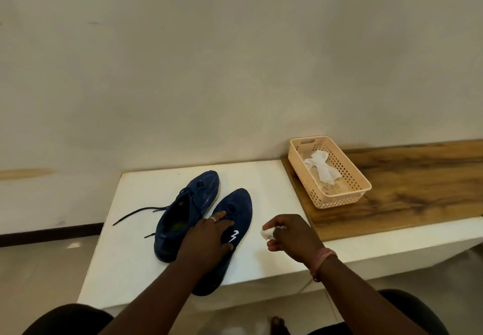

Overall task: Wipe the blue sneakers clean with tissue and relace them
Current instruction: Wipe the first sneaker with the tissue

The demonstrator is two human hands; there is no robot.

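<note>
The two blue shoes are sitting side by side on the white table (136,243), toes pointing to about 1 o'clock. They look soft and light, so they could slide when rubbed; holding one down on top, over the tongue, seems the best way.

The far shoe (183,212) is lying at 9 o'clock from the near shoe (235,217), and its dark laces (141,212) are trailing loose toward 9 o'clock. The near shoe is showing a small white mark on its side.

The left hand (209,238) is pressing on the near shoe with fingers spread fairly flat.

The right hand (292,235), at 3 o'clock from that shoe, is curling its fingers around a crumpled white tissue (267,233). The tissue looks thin and could tear.
</note>
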